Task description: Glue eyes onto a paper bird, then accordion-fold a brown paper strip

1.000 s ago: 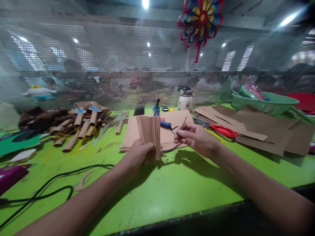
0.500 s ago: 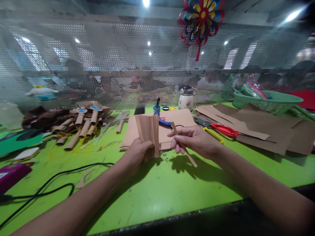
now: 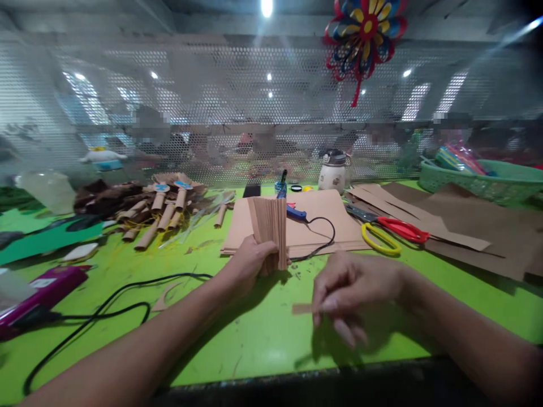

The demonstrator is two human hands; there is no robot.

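Note:
My left hand (image 3: 250,263) is closed round the lower part of a pleated stack of brown kraft paper (image 3: 269,229), thumb across its front folds. The stack stands upright above the green table. Low over the table to the right, my right hand (image 3: 356,288) is slightly blurred. Its fingers are pinched on a narrow brown paper strip (image 3: 302,308), whose end sticks out to the left; the rest hides behind the fingers. Beyond both hands lie flat brown paper sheets (image 3: 326,206) with a blue-handled hot glue gun (image 3: 296,213) on top.
Scissors (image 3: 394,232) with red and yellow handles lie at right beside cut brown paper (image 3: 475,232). A green basket (image 3: 487,181) and a lidded bottle (image 3: 333,172) stand behind. At left are paper tubes (image 3: 165,217), a black cord (image 3: 106,299) and a purple device (image 3: 51,294).
My right hand has moved down and toward me with the paper strip, away from the pleated stack. My left hand keeps its hold. The view has turned slightly left.

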